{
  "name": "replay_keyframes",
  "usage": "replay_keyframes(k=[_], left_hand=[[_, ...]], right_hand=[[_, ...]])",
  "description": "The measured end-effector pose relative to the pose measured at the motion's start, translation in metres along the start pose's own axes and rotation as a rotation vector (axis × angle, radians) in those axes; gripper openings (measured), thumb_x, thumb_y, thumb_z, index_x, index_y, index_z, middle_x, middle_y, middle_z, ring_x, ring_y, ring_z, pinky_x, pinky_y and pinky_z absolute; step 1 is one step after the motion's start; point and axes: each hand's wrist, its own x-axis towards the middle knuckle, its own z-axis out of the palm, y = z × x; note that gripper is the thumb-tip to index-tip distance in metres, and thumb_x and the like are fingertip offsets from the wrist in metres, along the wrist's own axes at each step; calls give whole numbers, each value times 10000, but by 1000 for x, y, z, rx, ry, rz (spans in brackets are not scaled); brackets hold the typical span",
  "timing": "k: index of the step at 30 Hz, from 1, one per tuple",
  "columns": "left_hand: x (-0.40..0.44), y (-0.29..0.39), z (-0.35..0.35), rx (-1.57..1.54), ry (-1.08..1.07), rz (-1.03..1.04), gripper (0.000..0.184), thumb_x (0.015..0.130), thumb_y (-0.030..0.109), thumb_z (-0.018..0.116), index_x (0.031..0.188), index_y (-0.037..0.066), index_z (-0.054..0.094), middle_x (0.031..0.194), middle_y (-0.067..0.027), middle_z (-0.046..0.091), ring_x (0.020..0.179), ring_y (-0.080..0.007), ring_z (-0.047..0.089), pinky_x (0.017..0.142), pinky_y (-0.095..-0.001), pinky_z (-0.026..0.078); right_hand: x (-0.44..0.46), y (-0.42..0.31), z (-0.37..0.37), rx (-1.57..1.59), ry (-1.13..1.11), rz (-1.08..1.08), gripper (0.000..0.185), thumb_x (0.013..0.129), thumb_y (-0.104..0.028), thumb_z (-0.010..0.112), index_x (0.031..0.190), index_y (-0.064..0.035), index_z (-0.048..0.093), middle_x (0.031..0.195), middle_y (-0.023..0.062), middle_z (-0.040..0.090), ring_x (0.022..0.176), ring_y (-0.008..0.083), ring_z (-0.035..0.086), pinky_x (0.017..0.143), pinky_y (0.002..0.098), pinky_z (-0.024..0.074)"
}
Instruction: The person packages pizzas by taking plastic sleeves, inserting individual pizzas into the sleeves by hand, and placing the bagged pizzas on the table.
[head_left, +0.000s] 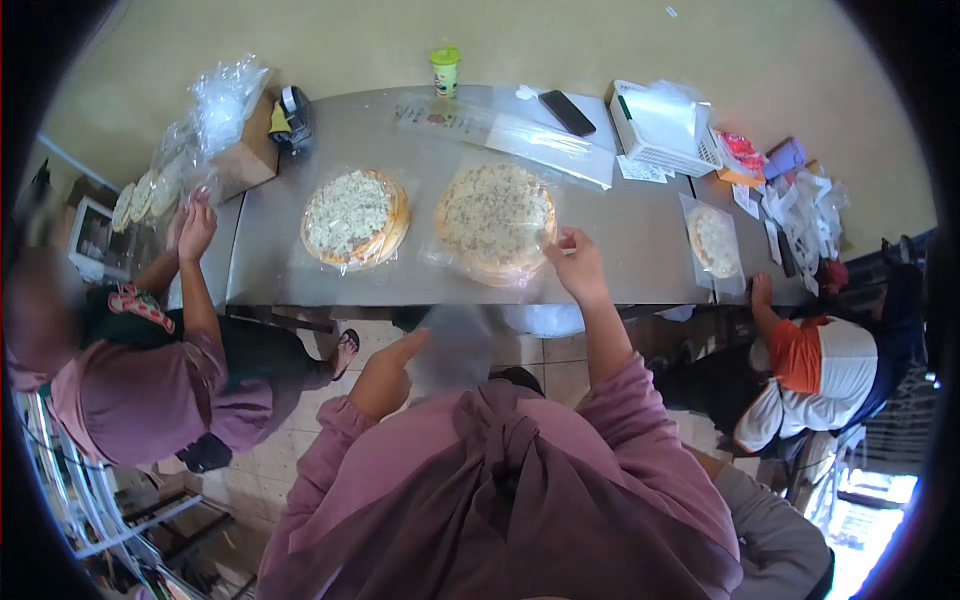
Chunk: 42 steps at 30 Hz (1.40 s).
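Now right hand (575, 262) touching bagged pizza stack (494, 215).

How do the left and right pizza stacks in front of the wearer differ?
The left stack looks narrower than the right stack. The left stack's topping looks whiter, the right stack's yellower. No hand is on the left stack; the right hand is at the right stack's edge. Both are round and in clear plastic.

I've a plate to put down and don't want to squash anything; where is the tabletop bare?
The widest bare patch of tabletop lies between the right hand and the single bagged pizza. A smaller one separates the left pizza stack from the cardboard box. Crowded: back right, with phone and white basket.
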Motion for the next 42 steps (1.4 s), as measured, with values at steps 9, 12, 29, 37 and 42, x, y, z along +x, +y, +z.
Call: replay_keyframes(k=[9,12,29,37,42], left_hand=[[-26,-4,-47,5,134,-244,695,629,-169,309,1284,40,414,1286,-143,451,1167,-284,465,763,-324,516],[-32,19,-60,-289,248,-427,688,639,-184,332,1284,40,417,1316,-160,417,1165,-302,467,783,-334,504],[5,189,-120,-594,890,47,622,702,-89,403,1317,-17,341,1356,-172,348,1143,-288,474,856,-307,458],[205,203,-26,-475,447,228,703,692,-175,337,1353,62,302,1389,-90,315,1209,-273,413,838,-315,485],[315,183,87,-217,231,364,723,685,-188,318,1354,87,299,1400,-115,298,1209,-271,424,850,-309,476]], right_hand=[[45,-10,19,155,51,375,478,665,-309,725,901,83,585,751,150,638,691,197,623,604,300,489],[51,-15,20,320,-115,445,488,644,-266,751,916,88,553,771,142,626,701,188,619,586,288,494],[59,22,-103,1741,-544,186,556,861,-334,495,1293,-16,351,1262,190,440,1131,320,472,923,428,428],[33,97,-164,1957,-334,35,579,869,-433,436,1315,-77,342,1294,159,418,1173,329,431,951,453,402],[-12,147,-198,1900,-189,105,577,869,-442,428,1313,-84,346,1292,150,422,1170,323,433,950,458,401]])
